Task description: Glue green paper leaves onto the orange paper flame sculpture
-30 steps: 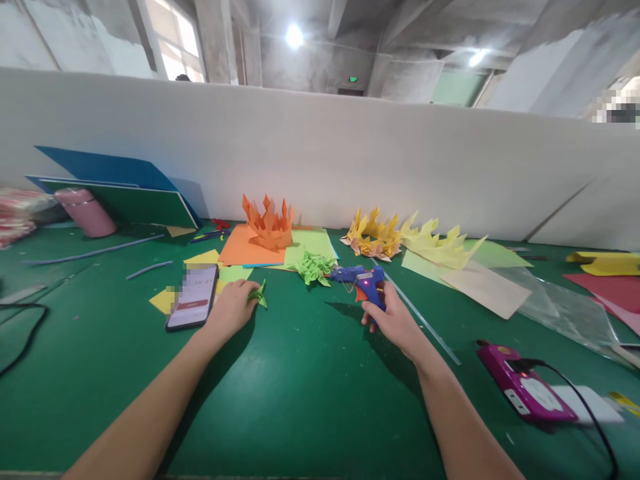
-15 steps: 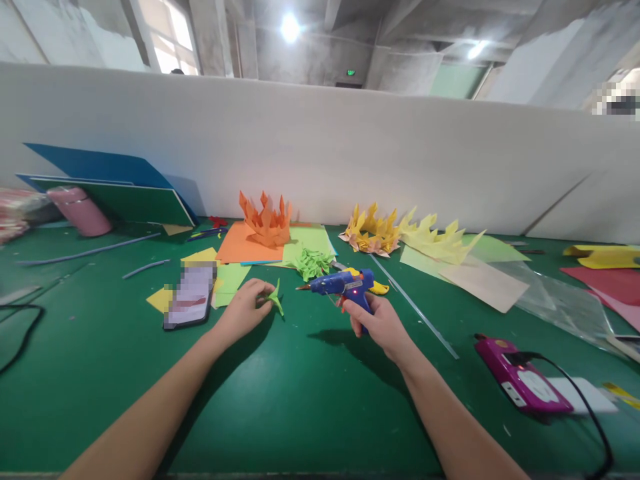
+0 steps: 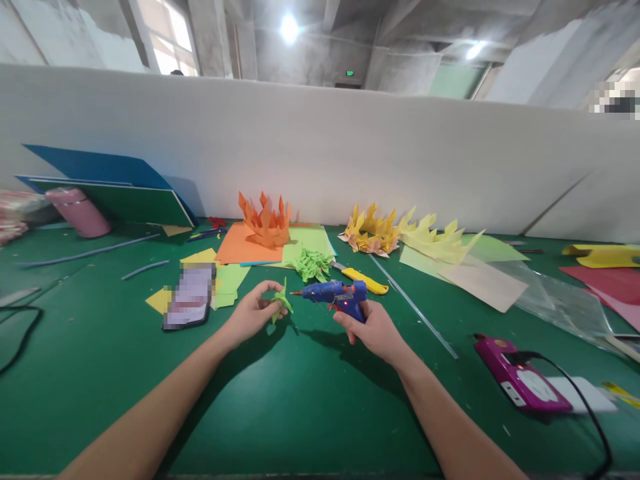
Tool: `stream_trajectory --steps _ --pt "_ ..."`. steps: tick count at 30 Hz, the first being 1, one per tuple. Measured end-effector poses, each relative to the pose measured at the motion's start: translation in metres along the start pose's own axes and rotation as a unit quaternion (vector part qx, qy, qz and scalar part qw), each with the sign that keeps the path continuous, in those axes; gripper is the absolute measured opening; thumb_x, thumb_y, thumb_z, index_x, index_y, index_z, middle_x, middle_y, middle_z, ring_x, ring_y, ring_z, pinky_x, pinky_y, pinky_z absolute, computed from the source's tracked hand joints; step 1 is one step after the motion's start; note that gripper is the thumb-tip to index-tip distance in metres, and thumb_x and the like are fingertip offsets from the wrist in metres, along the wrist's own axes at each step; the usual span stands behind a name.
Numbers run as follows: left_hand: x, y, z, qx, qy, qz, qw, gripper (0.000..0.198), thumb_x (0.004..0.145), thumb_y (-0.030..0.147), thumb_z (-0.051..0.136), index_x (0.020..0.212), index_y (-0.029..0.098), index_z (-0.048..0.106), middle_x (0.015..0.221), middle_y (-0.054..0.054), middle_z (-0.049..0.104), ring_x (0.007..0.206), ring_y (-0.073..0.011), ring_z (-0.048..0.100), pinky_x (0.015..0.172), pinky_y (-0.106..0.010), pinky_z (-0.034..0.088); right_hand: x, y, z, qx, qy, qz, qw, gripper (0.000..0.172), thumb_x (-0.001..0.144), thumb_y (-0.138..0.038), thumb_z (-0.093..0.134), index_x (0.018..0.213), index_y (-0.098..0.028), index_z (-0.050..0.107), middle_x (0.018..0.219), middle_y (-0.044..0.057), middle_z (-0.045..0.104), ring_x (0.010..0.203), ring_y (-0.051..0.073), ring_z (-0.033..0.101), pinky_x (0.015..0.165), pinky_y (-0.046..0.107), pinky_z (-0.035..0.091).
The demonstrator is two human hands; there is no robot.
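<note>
Between the fingertips of my left hand (image 3: 259,309) is a small green folded paper piece (image 3: 283,301) with pointed tips. My right hand (image 3: 371,328) is wrapped around the handle of a blue hot glue gun (image 3: 330,293), whose small red light is lit. The gun's nozzle points left and sits close to the green paper piece; whether they touch I cannot tell. Behind them lies a pile of similar green folded paper pieces (image 3: 313,265). A yellow utility knife (image 3: 365,279) rests just beyond the gun.
At the back stand an orange paper crown (image 3: 267,223), a golden-yellow crown (image 3: 373,233) and a pale yellow crown strip (image 3: 440,240). A phone (image 3: 190,293) lies left, a magenta device with a cable (image 3: 523,380) right. A clear glue stick (image 3: 415,307) lies behind my right hand.
The green paper piece has turned and moved slightly right in my left hand. The glue gun has come down and left, its nozzle now nearer the piece, uncovering the utility knife.
</note>
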State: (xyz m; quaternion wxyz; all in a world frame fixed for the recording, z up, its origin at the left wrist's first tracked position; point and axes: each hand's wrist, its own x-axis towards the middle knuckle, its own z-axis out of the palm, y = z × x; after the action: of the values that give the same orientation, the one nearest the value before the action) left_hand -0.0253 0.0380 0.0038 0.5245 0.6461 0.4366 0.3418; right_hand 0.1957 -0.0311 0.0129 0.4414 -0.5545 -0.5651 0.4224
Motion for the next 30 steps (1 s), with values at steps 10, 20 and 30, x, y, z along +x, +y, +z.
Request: stream_trajectory --steps 10,20,30 --pt "-0.007 0.010 0.004 -0.044 -0.032 0.030 0.998 0.026 0.063 0.024 0.066 0.085 0.023 0.051 0.068 0.006 0.053 0.059 -0.0112 0.055 0.057 -0.027 0.044 0.000 0.003 -0.001 -0.026 0.041 -0.024 0.999 0.040 0.065 -0.055 0.060 0.078 -0.017 0.063 0.042 -0.005 0.048 0.038 0.013 0.050 0.042 0.025 0.043" --pt "-0.006 0.014 0.004 -0.067 -0.016 0.037 0.997 0.029 0.064 0.036 0.067 0.085 0.023 0.050 0.076 0.003 0.060 0.068 -0.0138 0.060 0.072 -0.033 0.047 -0.002 0.006 0.000 -0.034 0.024 -0.061 0.997 0.036 0.066 -0.053 0.062 0.075 -0.018 0.064 0.054 -0.002 0.056 0.040 0.011 0.047 0.040 0.023 0.041" --pt "-0.010 0.015 0.005 -0.090 -0.024 0.056 0.994 0.026 0.061 0.032 0.073 0.080 0.022 0.058 0.110 -0.004 0.062 0.091 -0.0181 0.061 0.083 -0.036 0.048 -0.003 0.007 -0.001 -0.127 0.031 -0.128 0.983 0.033 0.071 -0.050 0.058 0.072 -0.018 0.064 0.054 -0.001 0.053 0.047 0.013 0.048 0.045 0.024 0.037"
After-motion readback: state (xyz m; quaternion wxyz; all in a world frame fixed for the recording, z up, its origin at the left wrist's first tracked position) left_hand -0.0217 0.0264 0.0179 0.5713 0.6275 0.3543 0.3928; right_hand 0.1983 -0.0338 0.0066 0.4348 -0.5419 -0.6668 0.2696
